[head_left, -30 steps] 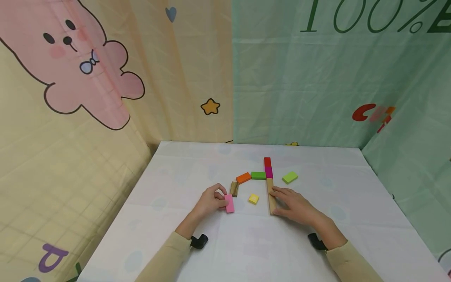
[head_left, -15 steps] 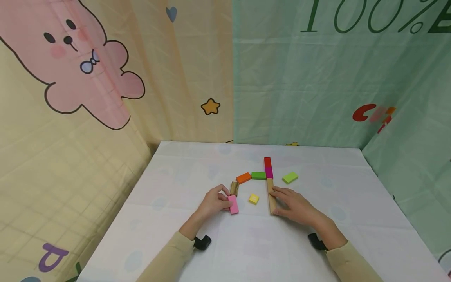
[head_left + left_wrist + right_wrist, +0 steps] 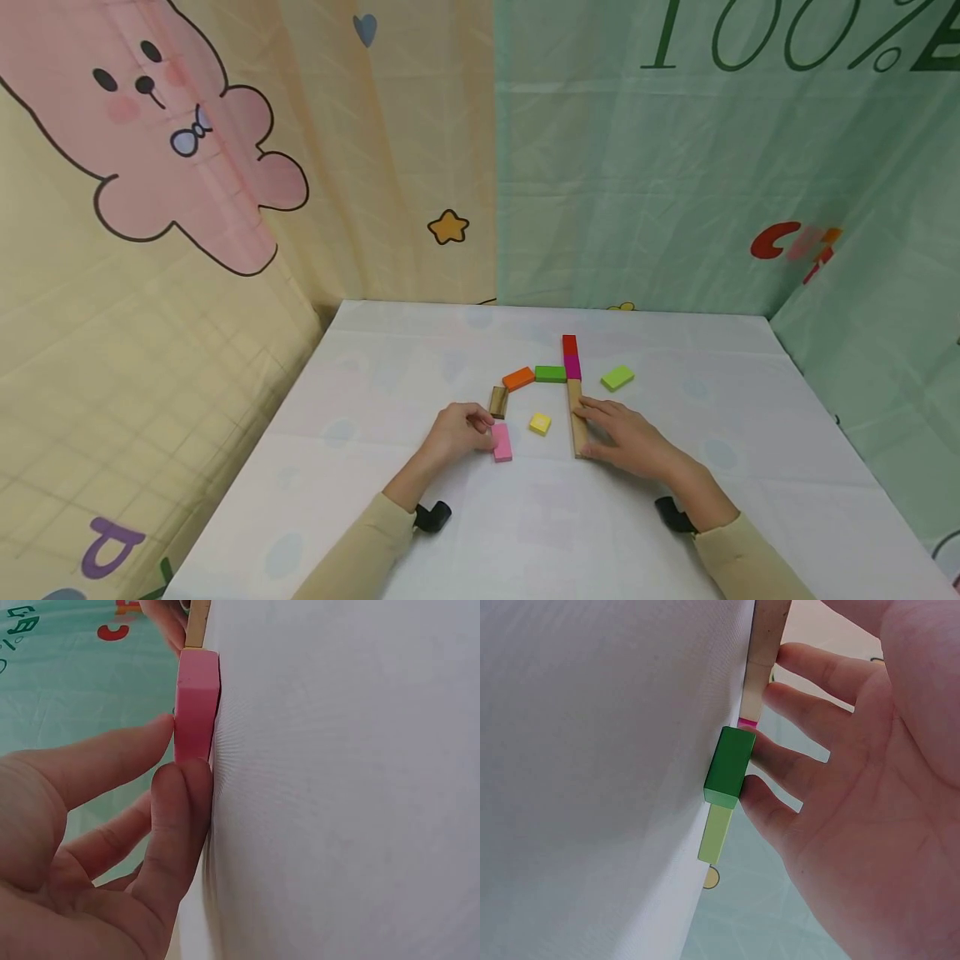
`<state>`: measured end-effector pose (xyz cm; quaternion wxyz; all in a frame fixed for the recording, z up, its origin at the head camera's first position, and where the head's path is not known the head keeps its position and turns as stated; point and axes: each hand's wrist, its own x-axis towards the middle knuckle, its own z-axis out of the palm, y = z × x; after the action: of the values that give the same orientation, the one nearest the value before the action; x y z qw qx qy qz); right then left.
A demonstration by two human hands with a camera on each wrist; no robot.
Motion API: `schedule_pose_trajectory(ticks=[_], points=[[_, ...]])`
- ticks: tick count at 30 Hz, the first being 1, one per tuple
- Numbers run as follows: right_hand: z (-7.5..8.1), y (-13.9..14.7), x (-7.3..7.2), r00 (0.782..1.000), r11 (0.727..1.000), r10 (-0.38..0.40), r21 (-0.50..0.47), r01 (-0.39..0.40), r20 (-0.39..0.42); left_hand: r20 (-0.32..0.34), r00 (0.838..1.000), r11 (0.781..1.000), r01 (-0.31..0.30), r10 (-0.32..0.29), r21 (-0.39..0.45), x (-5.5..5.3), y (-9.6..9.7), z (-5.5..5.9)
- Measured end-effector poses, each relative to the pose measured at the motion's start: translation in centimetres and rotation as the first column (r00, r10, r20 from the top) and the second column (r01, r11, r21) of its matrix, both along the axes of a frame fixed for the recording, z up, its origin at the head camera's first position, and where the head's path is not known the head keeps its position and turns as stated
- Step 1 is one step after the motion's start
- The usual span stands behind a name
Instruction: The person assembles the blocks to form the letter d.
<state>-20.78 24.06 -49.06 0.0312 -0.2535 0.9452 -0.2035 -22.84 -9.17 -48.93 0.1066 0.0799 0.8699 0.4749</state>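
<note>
A pink block [image 3: 502,442] lies flat on the white-covered table. My left hand [image 3: 457,433] pinches it at its left side and far end; in the left wrist view the thumb and two fingertips meet the pink block [image 3: 196,712]. Just beyond it lies a brown wooden block [image 3: 498,402], a small gap apart. My right hand [image 3: 626,437] rests its extended fingertips along a long wooden strip [image 3: 576,421]. In the right wrist view, a dark green block [image 3: 730,766] sits against the lower fingers; the hand hides it in the head view.
An orange block [image 3: 518,379] and a green block [image 3: 551,374] form a bent row. Magenta [image 3: 572,367] and red [image 3: 569,343] blocks continue the strip. A yellow block [image 3: 540,423] lies between the hands, a lime block [image 3: 617,377] behind the right hand.
The left hand has slid the pink block to the right and slightly toward the near side, now below the brown block. The right hand has stayed on the strip.
</note>
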Motion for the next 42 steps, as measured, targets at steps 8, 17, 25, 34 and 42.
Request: schedule_pose_trajectory(ticks=[8, 17, 25, 34, 42], points=[[-0.12, 0.01, -0.05, 1.000, 1.000, -0.007, 0.005, 0.007, 0.007, 0.023, 0.997, 0.987, 0.075, -0.072, -0.146, 0.35, 0.08, 0.65], [-0.08, 0.00, 0.03, 1.000, 1.000, -0.005, 0.007, 0.005, -0.002, 0.014, 0.994, 0.971, 0.113, -0.113, -0.210, 0.37, 0.19, 0.48], [-0.08, 0.02, 0.04, 1.000, 1.000, -0.006, 0.008, 0.006, -0.007, -0.034, 0.994, 0.975, 0.090, -0.099, -0.205, 0.61, 0.62, 0.38], [0.25, -0.11, 0.17, 1.000, 1.000, -0.003, 0.002, 0.003, -0.009, -0.034, 0.996, 0.976, 0.074, -0.083, -0.206, 0.63, 0.88, 0.40], [0.02, 0.01, 0.08, 1.000, 1.000, 0.001, 0.007, -0.001, -0.019, -0.076, 0.993, 0.977, 0.075, -0.092, -0.202, 0.88, 0.77, 0.43]])
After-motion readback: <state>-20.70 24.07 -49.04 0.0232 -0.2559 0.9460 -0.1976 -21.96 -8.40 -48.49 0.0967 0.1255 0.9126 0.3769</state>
